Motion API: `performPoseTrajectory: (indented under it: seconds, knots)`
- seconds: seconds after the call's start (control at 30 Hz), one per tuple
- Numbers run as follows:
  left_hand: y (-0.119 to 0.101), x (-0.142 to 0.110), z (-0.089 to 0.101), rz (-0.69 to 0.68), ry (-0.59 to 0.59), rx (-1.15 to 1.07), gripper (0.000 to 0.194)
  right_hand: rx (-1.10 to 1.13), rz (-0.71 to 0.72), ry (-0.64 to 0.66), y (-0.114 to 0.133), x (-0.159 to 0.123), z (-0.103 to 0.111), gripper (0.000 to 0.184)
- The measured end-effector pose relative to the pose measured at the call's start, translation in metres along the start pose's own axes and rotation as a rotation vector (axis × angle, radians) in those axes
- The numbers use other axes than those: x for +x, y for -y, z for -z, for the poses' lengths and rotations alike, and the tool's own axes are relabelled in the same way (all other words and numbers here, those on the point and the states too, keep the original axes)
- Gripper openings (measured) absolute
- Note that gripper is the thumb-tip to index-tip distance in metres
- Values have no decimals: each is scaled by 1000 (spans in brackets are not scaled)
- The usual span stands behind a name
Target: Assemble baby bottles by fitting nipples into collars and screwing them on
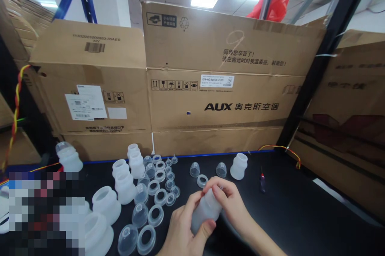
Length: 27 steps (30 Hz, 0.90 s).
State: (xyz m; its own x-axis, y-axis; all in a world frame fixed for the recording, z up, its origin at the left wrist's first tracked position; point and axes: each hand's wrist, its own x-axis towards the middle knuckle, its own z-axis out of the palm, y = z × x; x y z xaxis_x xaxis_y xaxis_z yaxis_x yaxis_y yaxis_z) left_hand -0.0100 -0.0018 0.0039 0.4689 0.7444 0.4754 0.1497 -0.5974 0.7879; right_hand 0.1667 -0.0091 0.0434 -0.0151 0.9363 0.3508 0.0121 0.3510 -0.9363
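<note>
A translucent white bottle (205, 212) is held tilted between my two hands, low in the middle of the view. My left hand (184, 224) wraps round its body, thumb across the near side. At its upper end, the fingers of my right hand (231, 198) close over the bottle; what lies under those fingertips is hidden. Just beyond my hands lie a clear ring (202, 176) and a clear dome cap (195, 170). Another dome cap (221, 170) and an upright white bottle (239, 166) stand farther right.
Left of my hands are several white bottles (124, 188), dome caps (140, 215), rings (155, 215) and nipples (171, 198) in rows. A small screwdriver (262, 183) lies on the black table (300, 216) at right. Cardboard panels (222, 128) stand along the back edge.
</note>
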Motion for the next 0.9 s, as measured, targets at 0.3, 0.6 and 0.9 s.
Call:
performPoseTrajectory:
  seconds: [0.3, 0.6, 0.9]
  knots:
    - [1, 2, 3, 1, 182, 43, 54, 170, -166, 14, 1, -3, 4, 55]
    - [3, 1, 4, 46, 232, 167, 50, -58, -97, 4, 2, 1, 0, 51]
    - [-8, 5, 15, 249, 196, 11, 45, -852, 72, -365, -35, 25, 41, 40]
